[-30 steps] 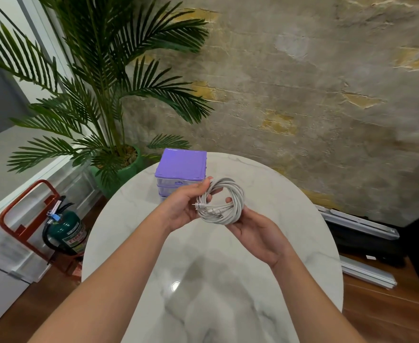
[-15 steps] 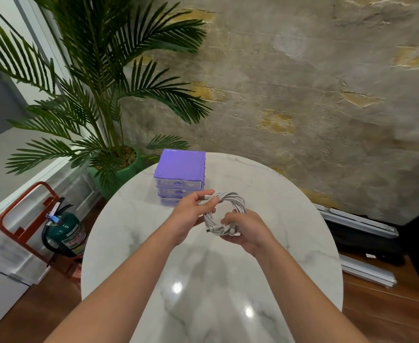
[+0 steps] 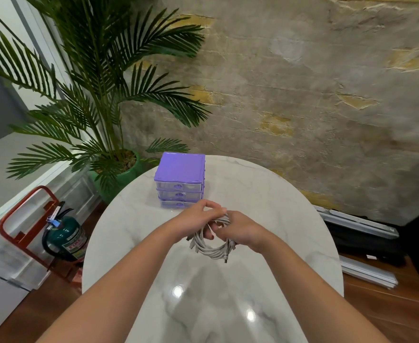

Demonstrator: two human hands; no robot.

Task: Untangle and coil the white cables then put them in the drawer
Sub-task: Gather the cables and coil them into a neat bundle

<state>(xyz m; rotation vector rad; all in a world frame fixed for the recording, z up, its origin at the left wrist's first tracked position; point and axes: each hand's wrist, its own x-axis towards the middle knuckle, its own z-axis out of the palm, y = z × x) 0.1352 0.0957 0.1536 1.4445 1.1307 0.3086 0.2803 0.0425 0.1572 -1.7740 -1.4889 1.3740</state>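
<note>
Right now both hands hold the coil of white cables (image 3: 209, 246) just above the bench (image 3: 277, 219), a little toward its far edge. The left hand (image 3: 198, 220) has its fingers curled over the top of the loops, and the right hand (image 3: 240, 231) pinches the same bundle from the other side; each grip is pressed together on the cable, not spread. The lower arc of the coil hangs free below the hands, with a plug end poking out at its bottom.

To finish this step well, I judge the loops should be held as one bundle so none springs loose, and the stray end tucked in. The purple drawer unit (image 3: 180, 180) stands near the bench's far-left edge, just beyond the hands, all three drawers apparently closed. One hand will probably have to let go to pull a drawer open while the other keeps the coil pinched.
</note>
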